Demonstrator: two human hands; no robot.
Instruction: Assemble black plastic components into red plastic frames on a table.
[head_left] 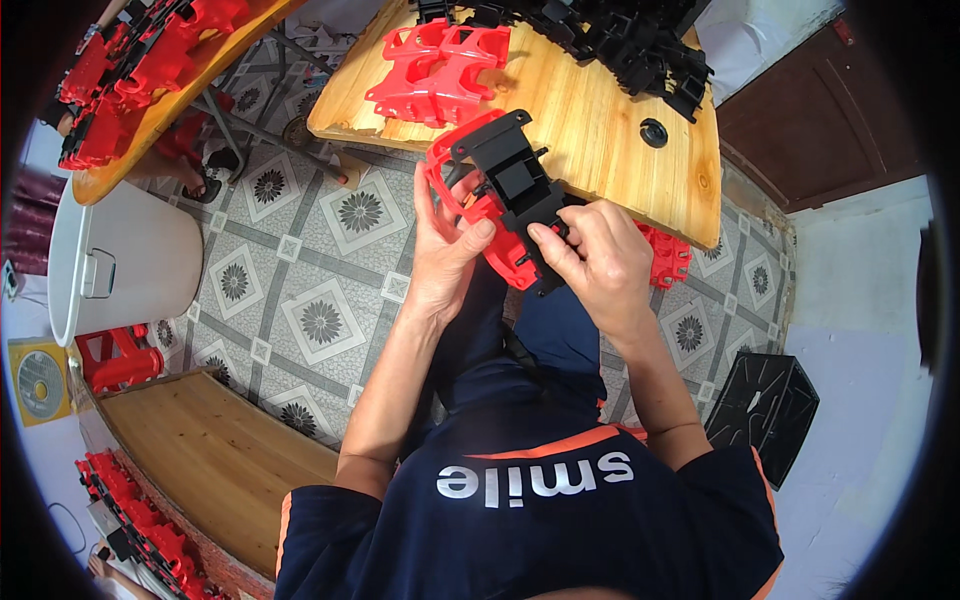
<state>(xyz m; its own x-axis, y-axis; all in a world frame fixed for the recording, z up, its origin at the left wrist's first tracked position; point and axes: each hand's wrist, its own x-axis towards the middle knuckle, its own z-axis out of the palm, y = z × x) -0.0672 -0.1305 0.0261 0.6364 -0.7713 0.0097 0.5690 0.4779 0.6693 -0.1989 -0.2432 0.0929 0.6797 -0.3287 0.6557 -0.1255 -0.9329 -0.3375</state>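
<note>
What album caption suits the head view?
The left hand holds a red frame while the right hand grips the black part against it.

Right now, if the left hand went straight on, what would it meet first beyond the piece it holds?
Past the red-and-black piece, the left hand would probably meet the wooden table or, if above it, the red frames there; height is unclear.

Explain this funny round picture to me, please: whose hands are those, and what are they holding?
There's no robot here, just a person's two bare hands. A camera on their head looks down, and its wide lens makes straight edges look bent. The left hand holds a red plastic part; the right hand grips a black plastic part lying against it. On the wooden table lie more red parts, many black pieces and a small black ring.
</note>
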